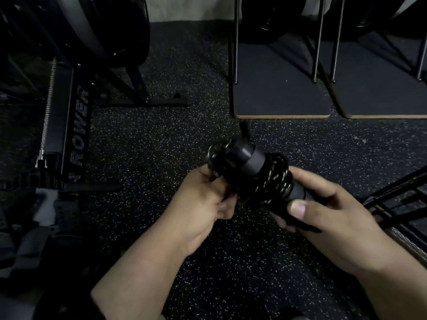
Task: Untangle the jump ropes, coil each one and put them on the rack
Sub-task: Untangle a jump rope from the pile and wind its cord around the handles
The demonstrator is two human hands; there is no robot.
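Observation:
A black jump rope (261, 172) is held over the speckled floor in the middle of the view, its cord wound in tight turns around its black handles. My left hand (203, 204) pinches the cord at the bundle's left side. My right hand (332, 211) grips the near end of the handles, thumb on top. A loose cord end (244, 129) sticks up past the far end of the bundle. A black wire rack (397, 202) shows at the right edge, just beyond my right hand. No other rope is visible.
A black rowing machine (71, 125) with a chain and the word ROWER stands at the left. Two dark platforms (282, 98) with metal legs sit at the back right. Speckled rubber floor (147, 139) lies between them.

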